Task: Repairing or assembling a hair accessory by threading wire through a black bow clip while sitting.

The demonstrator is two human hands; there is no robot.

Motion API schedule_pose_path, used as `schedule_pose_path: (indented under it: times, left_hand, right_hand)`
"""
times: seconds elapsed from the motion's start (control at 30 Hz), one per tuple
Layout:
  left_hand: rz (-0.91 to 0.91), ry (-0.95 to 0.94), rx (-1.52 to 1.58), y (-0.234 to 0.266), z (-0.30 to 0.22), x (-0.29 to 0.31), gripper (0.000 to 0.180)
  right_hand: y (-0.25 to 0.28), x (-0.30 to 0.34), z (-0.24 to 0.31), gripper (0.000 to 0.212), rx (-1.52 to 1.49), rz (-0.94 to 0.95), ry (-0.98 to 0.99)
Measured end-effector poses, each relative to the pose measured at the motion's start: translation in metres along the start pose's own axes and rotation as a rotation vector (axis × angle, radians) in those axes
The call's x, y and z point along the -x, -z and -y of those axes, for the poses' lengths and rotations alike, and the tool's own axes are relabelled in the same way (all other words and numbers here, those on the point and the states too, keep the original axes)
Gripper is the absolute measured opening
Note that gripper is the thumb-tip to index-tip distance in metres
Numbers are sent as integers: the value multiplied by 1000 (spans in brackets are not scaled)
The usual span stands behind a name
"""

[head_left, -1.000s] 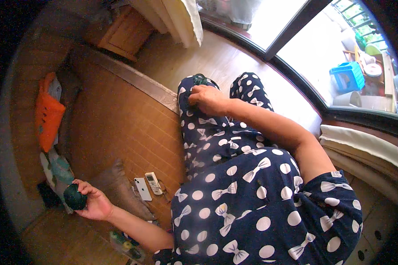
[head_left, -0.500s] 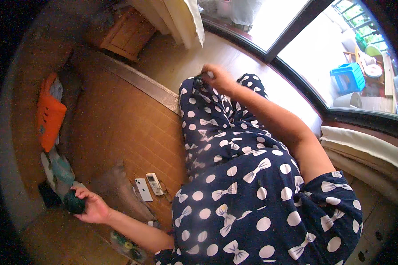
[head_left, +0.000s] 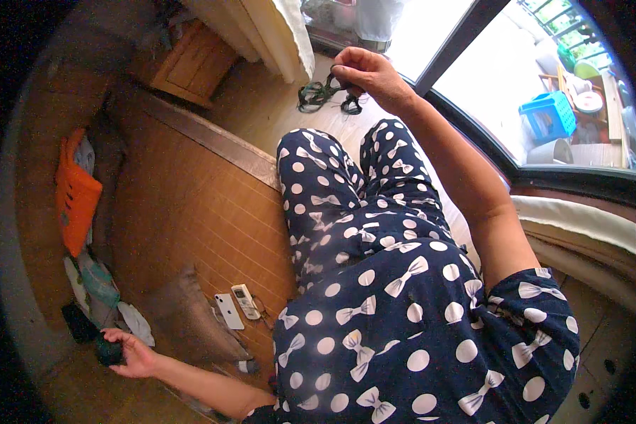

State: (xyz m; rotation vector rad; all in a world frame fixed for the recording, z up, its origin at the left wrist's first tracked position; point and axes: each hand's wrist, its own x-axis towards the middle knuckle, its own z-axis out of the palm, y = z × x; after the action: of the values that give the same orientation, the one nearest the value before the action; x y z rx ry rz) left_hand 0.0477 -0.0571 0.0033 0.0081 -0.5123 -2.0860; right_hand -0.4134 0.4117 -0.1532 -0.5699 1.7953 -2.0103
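Out at the far left, my left hand (head_left: 136, 355) is closed around a dark green ball (head_left: 109, 352) that looks like wound yarn. My right hand (head_left: 374, 76) is raised beyond my knees, its thumb and fingers pinched on a loose, looped bundle of dark green yarn (head_left: 318, 97). The loops hang in the air below the fingers, in front of the pale floor. No strand between the ball and the bundle can be made out.
I sit on a brown mat (head_left: 212, 191). Beside me lie a white phone (head_left: 228, 311), a white remote control (head_left: 246, 302) and a brown pillow (head_left: 191, 314). An orange bag (head_left: 78, 198) is at the left. A glass door (head_left: 466, 92) stands ahead right, a wooden cabinet (head_left: 194, 63) far left.
My right hand has lifted from my knees, moving up and away with the yarn bundle, which now hangs free. My left hand has shifted slightly left and nearer with the ball.
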Motion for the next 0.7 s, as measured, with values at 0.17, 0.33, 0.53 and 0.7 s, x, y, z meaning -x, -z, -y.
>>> schedule_pose_path:
  times: [0.17,0.33,0.53,0.7]
  left_hand:
    - [-4,40,-24,14,-6,0,74]
    - [-46,199,-119,36,27,9,73]
    - [-335,388,-745,96,130,52,44]
    - [200,774,-1587,147,227,137,49]
  right_hand:
    - [-13,9,-1,14,-58,16,-37]
    - [-18,7,-10,13,80,-5,-38]
    - [-29,8,6,14,113,-47,-18]
    - [-32,9,18,16,15,-38,-29]
